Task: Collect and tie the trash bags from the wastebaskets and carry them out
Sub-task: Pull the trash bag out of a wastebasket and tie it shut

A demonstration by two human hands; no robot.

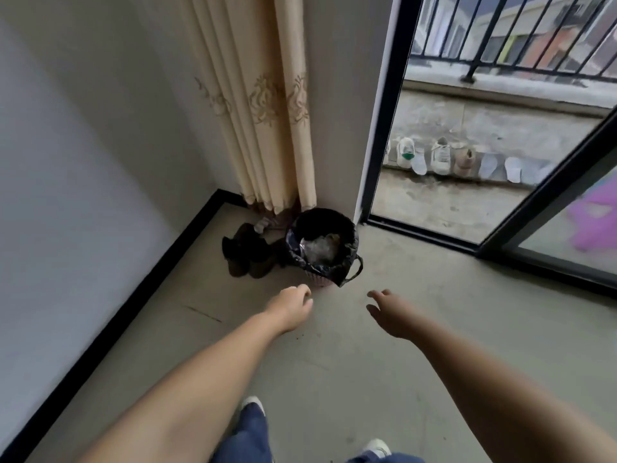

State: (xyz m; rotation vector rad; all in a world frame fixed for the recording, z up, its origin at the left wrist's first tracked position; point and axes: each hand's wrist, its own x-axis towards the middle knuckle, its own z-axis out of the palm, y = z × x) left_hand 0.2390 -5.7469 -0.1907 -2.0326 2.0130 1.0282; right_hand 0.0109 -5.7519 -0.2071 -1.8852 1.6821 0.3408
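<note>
A small pink wastebasket [319, 281] stands on the floor by the wall corner. A black trash bag [347, 245] lines it, its edge folded over the rim and one handle loop hanging out at the right. Crumpled clear plastic and other trash lie inside the bag. My left hand [293, 307] is stretched toward the basket, just short of its base, fingers loosely curled and holding nothing. My right hand [389, 312] reaches forward to the right of the basket, fingers spread and relaxed, holding nothing.
Dark shoes [245, 253] lie left of the basket under a beige curtain [267, 105]. An open sliding glass door [547, 208] at the right leads onto a balcony with a row of shoes [440, 157] and a railing [500, 35]. White walls close off the left.
</note>
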